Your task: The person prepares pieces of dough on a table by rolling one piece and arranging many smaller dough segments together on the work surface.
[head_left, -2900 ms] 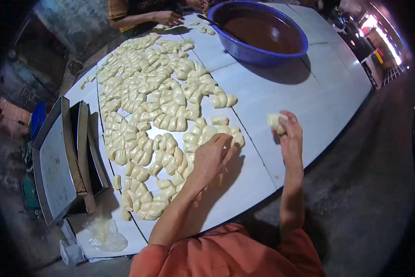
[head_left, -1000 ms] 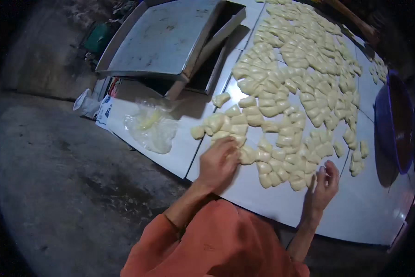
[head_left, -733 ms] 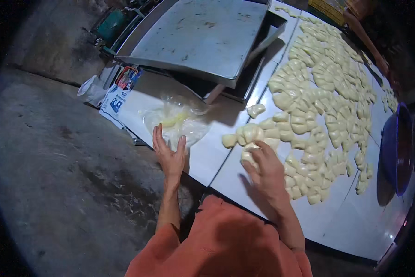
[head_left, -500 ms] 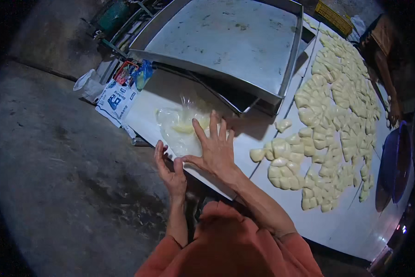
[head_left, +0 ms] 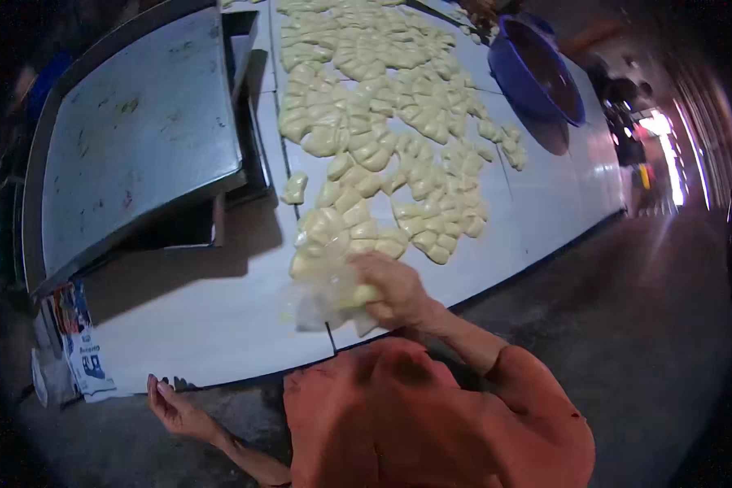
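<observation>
Right now the right hand grips a crumpled clear plastic bag, fingers closed round it; bag blurred. It hangs over the near end of the dough pieces, which lie packed across the white table. Whether bag and dough touch, cannot tell. Left hand sits just off the table's edge, fingers loosely curled, nothing visible in it.

Risks, as I judge them: a low swing of the bag could drag across the nearest pieces, smearing or shifting them, since they look soft and sit tight together. Something yellowish shows in the bag; a slack grip or split film might let it spill. Bag's mouth too blurred to read.

Metal trays stand stacked askew, upper one tilted; a careless elbow could tip it towards the lone dough piece nearby.
</observation>
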Demonstrator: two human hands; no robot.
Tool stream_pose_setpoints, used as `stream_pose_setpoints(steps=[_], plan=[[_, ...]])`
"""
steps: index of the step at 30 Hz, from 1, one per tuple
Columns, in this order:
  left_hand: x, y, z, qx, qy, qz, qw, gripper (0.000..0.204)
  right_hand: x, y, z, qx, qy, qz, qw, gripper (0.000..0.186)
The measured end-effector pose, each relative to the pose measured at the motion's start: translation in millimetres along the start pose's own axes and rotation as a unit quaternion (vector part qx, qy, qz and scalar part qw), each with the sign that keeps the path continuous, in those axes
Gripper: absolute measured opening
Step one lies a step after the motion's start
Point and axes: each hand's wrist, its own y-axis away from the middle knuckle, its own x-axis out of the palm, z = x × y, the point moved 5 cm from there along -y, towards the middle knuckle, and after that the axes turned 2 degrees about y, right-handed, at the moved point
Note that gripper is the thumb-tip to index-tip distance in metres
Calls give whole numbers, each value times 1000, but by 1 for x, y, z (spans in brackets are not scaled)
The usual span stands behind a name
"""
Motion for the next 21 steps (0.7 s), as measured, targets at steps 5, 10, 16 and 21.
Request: stream_pose_setpoints(steps=[5, 10, 16, 21], plan=[[94, 7, -64, 130, 23, 185, 974, 20, -181, 131, -60, 397, 178, -335, 836, 51], [217, 113, -163, 290, 38, 511, 808, 18, -81, 159, -87, 406, 274, -86, 867, 63], [270, 191, -198, 286, 20, 631, 721, 17, -189, 155, -214, 430, 433, -113, 784, 58], [277, 203, -202, 244, -2, 609, 755, 18, -144, 142, -172, 326, 373, -66, 866, 65]])
